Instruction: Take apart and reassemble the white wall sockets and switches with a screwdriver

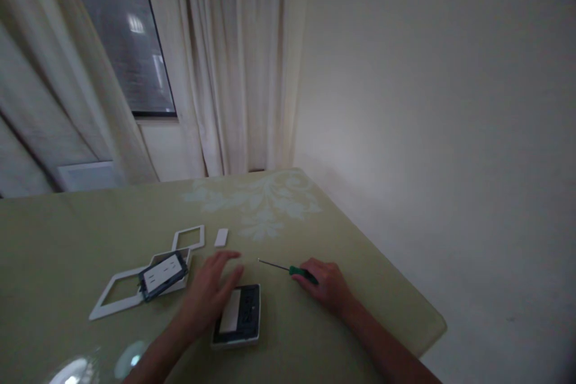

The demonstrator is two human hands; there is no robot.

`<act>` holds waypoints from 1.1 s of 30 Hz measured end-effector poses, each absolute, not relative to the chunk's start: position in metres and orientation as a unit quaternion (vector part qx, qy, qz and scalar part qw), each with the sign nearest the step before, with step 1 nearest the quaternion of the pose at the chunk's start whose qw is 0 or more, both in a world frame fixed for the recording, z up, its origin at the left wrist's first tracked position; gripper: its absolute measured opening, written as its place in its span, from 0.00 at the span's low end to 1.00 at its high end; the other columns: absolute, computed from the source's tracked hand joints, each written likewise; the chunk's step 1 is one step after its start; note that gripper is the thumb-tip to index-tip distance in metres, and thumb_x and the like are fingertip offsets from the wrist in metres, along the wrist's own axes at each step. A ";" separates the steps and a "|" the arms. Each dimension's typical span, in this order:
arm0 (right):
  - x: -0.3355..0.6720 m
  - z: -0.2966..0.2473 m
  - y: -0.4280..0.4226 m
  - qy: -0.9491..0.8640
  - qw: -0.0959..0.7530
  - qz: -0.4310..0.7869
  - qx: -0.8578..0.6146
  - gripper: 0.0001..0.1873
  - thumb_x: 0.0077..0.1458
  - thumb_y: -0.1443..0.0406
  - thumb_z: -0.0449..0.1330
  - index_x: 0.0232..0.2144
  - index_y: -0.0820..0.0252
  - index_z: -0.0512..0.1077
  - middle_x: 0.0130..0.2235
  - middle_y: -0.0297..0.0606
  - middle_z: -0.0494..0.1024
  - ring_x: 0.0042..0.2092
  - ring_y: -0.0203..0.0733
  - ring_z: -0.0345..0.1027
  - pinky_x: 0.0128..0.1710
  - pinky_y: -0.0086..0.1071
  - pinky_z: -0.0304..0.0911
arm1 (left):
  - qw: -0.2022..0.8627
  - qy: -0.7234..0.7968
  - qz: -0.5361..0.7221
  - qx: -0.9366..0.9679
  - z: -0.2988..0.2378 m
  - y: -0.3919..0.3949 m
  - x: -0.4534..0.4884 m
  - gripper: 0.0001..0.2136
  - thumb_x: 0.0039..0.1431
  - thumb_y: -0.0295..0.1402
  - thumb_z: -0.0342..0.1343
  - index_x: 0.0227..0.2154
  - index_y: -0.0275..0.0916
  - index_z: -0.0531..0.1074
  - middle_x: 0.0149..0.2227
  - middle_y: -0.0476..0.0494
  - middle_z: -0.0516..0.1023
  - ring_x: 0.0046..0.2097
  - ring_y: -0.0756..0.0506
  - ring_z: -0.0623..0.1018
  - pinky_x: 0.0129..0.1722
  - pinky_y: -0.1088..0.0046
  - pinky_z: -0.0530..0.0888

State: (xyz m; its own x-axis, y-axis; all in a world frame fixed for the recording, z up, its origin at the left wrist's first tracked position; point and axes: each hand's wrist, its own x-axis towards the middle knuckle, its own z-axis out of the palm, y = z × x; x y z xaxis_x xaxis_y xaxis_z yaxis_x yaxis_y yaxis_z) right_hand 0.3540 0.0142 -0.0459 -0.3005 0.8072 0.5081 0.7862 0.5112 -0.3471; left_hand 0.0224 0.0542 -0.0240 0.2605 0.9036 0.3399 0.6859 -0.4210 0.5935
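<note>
My right hand [327, 283] is closed around the green handle of a screwdriver [302, 274], whose thin shaft points left over the table. My left hand [209, 288] has its fingers apart, just above and left of a wall switch unit [249, 315] with a dark frame and a white box around it. Whether that hand touches the unit I cannot tell. Left of it, a socket unit [162, 274] with a white face and dark frame leans on a white box [182, 282].
A white frame [104, 311] lies at the left and a smaller one [198, 245] behind the socket. A small white plate [221, 237] lies nearby. The table [369, 312] meets a wall on the right; curtains [234, 72] hang behind. Light reflects off its front left.
</note>
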 end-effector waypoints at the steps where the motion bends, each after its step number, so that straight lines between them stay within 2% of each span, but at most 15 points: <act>1: 0.354 -0.046 0.015 -0.802 0.332 0.025 -0.497 0.30 0.73 0.44 0.51 0.38 0.58 0.82 0.34 0.41 0.85 0.33 0.41 0.79 0.34 0.30 0.67 | 0.170 0.500 0.311 0.790 -0.030 0.034 0.020 0.20 0.69 0.51 0.56 0.54 0.48 0.79 0.57 0.41 0.81 0.60 0.32 0.79 0.61 0.47 0.75; 3: 0.354 -0.044 0.018 -0.790 0.348 0.042 -0.503 0.29 0.72 0.43 0.53 0.38 0.58 0.82 0.35 0.42 0.86 0.34 0.42 0.80 0.35 0.31 0.68 | 0.143 0.508 0.270 0.805 -0.041 0.001 0.019 0.28 0.62 0.56 0.63 0.60 0.50 0.77 0.60 0.37 0.79 0.59 0.28 0.78 0.58 0.40 0.75; 5: 0.349 -0.042 0.024 -0.775 0.367 0.060 -0.510 0.28 0.71 0.43 0.55 0.38 0.58 0.82 0.35 0.42 0.86 0.34 0.42 0.80 0.36 0.32 0.69 | 0.135 0.525 0.251 0.802 -0.048 -0.015 0.020 0.33 0.60 0.56 0.65 0.65 0.50 0.73 0.61 0.35 0.79 0.59 0.26 0.78 0.58 0.37 0.75; 9: 0.326 -0.035 0.040 -0.726 0.419 0.087 -0.539 0.27 0.72 0.45 0.55 0.37 0.60 0.82 0.32 0.40 0.84 0.33 0.42 0.77 0.34 0.32 0.68 | 0.200 0.475 0.260 0.817 -0.042 -0.009 0.015 0.33 0.58 0.47 0.70 0.66 0.55 0.72 0.68 0.38 0.73 0.63 0.28 0.77 0.60 0.45 0.78; 12: 0.303 -0.032 0.057 -0.704 0.443 0.111 -0.544 0.26 0.72 0.47 0.55 0.36 0.61 0.81 0.30 0.39 0.83 0.31 0.42 0.75 0.32 0.31 0.66 | 0.246 0.439 0.293 0.813 -0.033 -0.002 0.002 0.30 0.65 0.42 0.65 0.69 0.55 0.68 0.73 0.39 0.66 0.66 0.31 0.75 0.63 0.52 0.78; 15: 0.285 -0.033 0.071 -0.711 0.445 0.145 -0.525 0.24 0.69 0.46 0.59 0.35 0.59 0.82 0.32 0.39 0.84 0.32 0.42 0.76 0.35 0.32 0.68 | 0.263 0.443 0.327 0.792 -0.036 -0.006 -0.002 0.26 0.70 0.41 0.59 0.69 0.53 0.66 0.68 0.38 0.73 0.66 0.33 0.77 0.64 0.53 0.77; 17: 0.279 -0.034 0.075 -0.719 0.441 0.166 -0.511 0.24 0.67 0.45 0.61 0.35 0.58 0.82 0.33 0.40 0.85 0.34 0.43 0.77 0.37 0.33 0.68 | 0.246 0.458 0.351 0.779 -0.045 -0.012 0.007 0.30 0.67 0.44 0.63 0.70 0.51 0.64 0.67 0.37 0.74 0.65 0.31 0.76 0.64 0.49 0.77; 19: 0.277 -0.035 0.075 -0.724 0.437 0.184 -0.502 0.24 0.64 0.44 0.64 0.35 0.58 0.83 0.33 0.41 0.85 0.34 0.44 0.77 0.37 0.34 0.69 | 0.216 0.472 0.353 0.778 -0.056 -0.016 0.022 0.40 0.59 0.45 0.69 0.72 0.49 0.60 0.68 0.35 0.72 0.66 0.27 0.74 0.64 0.43 0.75; 21: 0.278 -0.035 0.072 -0.724 0.433 0.200 -0.499 0.23 0.62 0.44 0.66 0.34 0.58 0.83 0.32 0.40 0.84 0.34 0.44 0.76 0.37 0.34 0.69 | 0.193 0.484 0.336 0.784 -0.064 -0.018 0.034 0.45 0.56 0.42 0.70 0.74 0.48 0.56 0.69 0.33 0.71 0.67 0.25 0.73 0.64 0.40 0.74; 23: 0.280 -0.033 0.069 -0.718 0.430 0.219 -0.501 0.22 0.60 0.45 0.68 0.33 0.58 0.83 0.32 0.39 0.84 0.34 0.43 0.76 0.37 0.34 0.69 | 0.199 0.466 0.319 0.801 -0.066 -0.018 0.037 0.47 0.55 0.34 0.67 0.75 0.50 0.53 0.70 0.34 0.70 0.68 0.26 0.72 0.65 0.41 0.74; 26: 0.286 -0.027 0.066 -0.700 0.430 0.249 -0.513 0.19 0.60 0.47 0.70 0.33 0.57 0.83 0.31 0.37 0.84 0.33 0.42 0.76 0.35 0.32 0.68 | 0.232 0.407 0.323 0.823 -0.056 -0.016 0.023 0.51 0.48 0.27 0.59 0.76 0.55 0.50 0.73 0.40 0.66 0.72 0.27 0.67 0.68 0.40 0.70; 28: 0.291 -0.022 0.066 -0.685 0.434 0.266 -0.520 0.18 0.60 0.49 0.70 0.33 0.57 0.83 0.30 0.37 0.84 0.32 0.42 0.76 0.34 0.32 0.68 | 0.235 0.439 0.340 0.798 -0.046 -0.015 0.010 0.46 0.51 0.27 0.55 0.75 0.57 0.54 0.75 0.43 0.61 0.74 0.27 0.62 0.69 0.35 0.65; 31: 0.297 -0.014 0.067 -0.666 0.448 0.280 -0.527 0.18 0.61 0.49 0.69 0.32 0.58 0.84 0.29 0.37 0.84 0.31 0.42 0.75 0.33 0.32 0.67 | 0.234 0.501 0.372 0.746 -0.039 -0.018 0.006 0.30 0.68 0.32 0.49 0.71 0.58 0.60 0.72 0.42 0.67 0.70 0.30 0.68 0.66 0.39 0.71; 33: 0.301 -0.009 0.067 -0.658 0.456 0.283 -0.528 0.19 0.61 0.48 0.68 0.31 0.58 0.83 0.28 0.37 0.83 0.31 0.42 0.74 0.32 0.32 0.66 | 0.217 0.517 0.364 0.743 -0.043 -0.021 0.015 0.28 0.69 0.39 0.55 0.70 0.56 0.59 0.68 0.41 0.71 0.67 0.30 0.72 0.63 0.43 0.74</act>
State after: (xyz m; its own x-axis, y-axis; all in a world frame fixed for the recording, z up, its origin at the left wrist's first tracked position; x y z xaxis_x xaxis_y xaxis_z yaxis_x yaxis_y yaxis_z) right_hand 0.3007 0.0668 -0.0088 -0.0262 0.9529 0.3022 0.4369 0.2828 -0.8539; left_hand 0.0154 -0.0210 -0.0427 0.1993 0.9273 0.3169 0.6104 -0.3705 0.7001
